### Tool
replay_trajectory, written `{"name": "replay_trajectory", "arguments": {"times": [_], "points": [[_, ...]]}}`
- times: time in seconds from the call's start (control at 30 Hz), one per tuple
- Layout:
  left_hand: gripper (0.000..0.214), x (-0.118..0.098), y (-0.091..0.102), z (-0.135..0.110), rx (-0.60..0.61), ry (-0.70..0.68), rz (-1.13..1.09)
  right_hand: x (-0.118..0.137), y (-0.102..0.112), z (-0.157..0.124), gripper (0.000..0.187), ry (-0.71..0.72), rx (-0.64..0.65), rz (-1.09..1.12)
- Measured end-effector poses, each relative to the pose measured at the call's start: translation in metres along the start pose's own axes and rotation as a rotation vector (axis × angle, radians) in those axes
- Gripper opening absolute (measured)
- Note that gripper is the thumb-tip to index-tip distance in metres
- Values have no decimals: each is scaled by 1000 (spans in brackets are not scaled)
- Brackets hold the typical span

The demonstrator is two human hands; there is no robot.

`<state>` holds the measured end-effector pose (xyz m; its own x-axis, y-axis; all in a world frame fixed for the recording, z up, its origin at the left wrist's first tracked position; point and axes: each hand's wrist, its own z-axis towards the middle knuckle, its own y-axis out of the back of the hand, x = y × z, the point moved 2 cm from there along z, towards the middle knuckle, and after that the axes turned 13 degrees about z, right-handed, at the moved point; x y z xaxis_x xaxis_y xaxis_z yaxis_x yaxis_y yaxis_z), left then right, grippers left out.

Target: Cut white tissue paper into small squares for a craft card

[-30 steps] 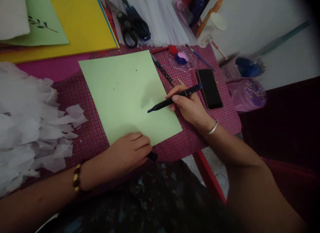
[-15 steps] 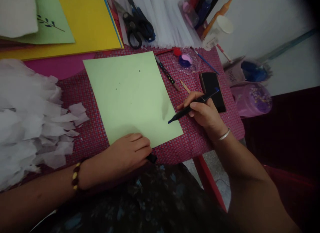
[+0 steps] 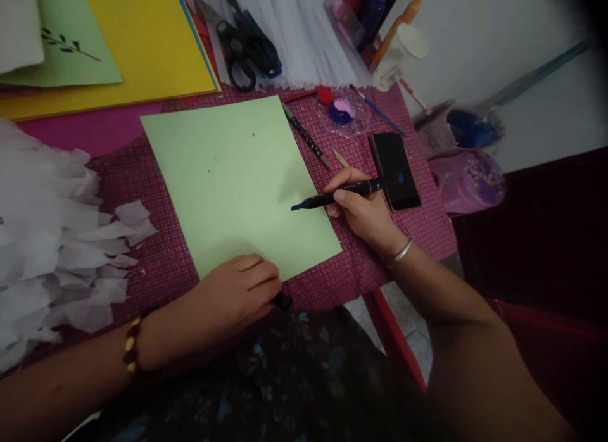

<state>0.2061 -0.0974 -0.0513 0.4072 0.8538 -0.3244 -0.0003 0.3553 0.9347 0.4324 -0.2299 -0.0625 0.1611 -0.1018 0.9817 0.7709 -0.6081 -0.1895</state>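
A pale green sheet of paper (image 3: 232,176) lies on the red checked tablecloth (image 3: 156,252). My right hand (image 3: 363,208) grips a black marker (image 3: 342,192) with a blue tip that hovers over the sheet's right edge. My left hand (image 3: 232,293) rests curled on the sheet's near edge, closed round a small black pen cap (image 3: 284,301) that sticks out past the fingers.
A black phone (image 3: 394,170) lies right of the marker, near a paint palette (image 3: 342,111), a brush and pencils. Black scissors (image 3: 242,46) and white strips sit at the back. Yellow and green sheets (image 3: 133,43) are at back left, white tissue pieces (image 3: 52,227) at left.
My right hand lifted the marker up and left, back over the sheet's right edge, after dipping toward its lower right corner. My left hand stayed put.
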Motion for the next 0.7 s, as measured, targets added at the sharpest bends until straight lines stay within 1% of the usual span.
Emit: {"name": "replay_trajectory", "arguments": {"times": [0.07,0.17,0.3,0.43,0.6,0.7], "points": [[13,0,-2,-1,4,0,8,1,-1,-2,5,8,19,-36],[13,0,-6,-3,5,-16,33,4,-5,-3,8,-2,58,-136],[14,0,-7,-4,6,-15,34,8,-9,-3,6,15,62,-206],[15,0,-4,-2,3,12,9,10,-14,0,6,44,90,-230],[12,0,-3,-1,-3,19,-12,9,-19,3,11,0,129,-209],[11,0,-3,-1,-12,18,-20,7,-19,3,13,10,136,-200]]}}
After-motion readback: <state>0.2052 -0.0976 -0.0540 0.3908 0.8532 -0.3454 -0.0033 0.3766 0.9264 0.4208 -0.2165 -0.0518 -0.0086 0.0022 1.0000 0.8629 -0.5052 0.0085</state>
